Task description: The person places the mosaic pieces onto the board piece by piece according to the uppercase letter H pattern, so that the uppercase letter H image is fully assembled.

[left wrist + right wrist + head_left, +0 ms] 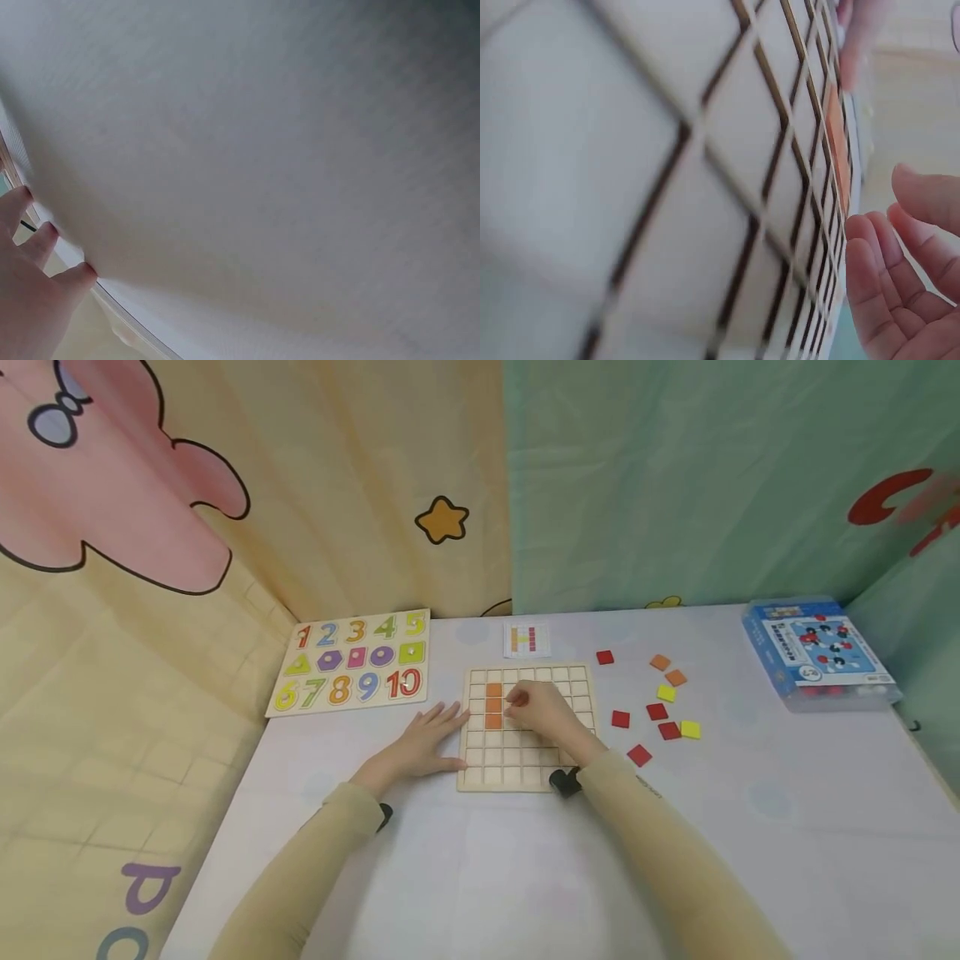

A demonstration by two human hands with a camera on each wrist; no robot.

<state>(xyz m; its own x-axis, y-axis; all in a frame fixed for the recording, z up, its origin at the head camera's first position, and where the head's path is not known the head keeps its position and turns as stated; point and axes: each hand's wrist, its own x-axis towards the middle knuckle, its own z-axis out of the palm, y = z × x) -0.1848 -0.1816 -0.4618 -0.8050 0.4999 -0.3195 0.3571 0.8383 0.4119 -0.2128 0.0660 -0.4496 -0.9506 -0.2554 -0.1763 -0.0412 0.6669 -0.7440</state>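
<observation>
A square wooden grid board [474,783] lies on the table, with three orange tiles [493,721] in one column of its cells. My right hand [547,710] hovers over the board just right of these tiles. In the right wrist view its fingers [866,277] are loosely bent and the thumb stands apart; no tile shows between them. My left hand [423,743] rests spread on the table, with fingertips and thumb at the board's left edge. Loose red tiles [620,719], orange tiles [676,677] and yellow tiles [690,729] lie right of the board.
A printed pattern card [527,641] lies behind the board. At the back left is a wooden number-and-shape puzzle [348,664]. A blue boxed set [821,652] sits at the back right. Curtains [360,485] hang along the table's back and sides.
</observation>
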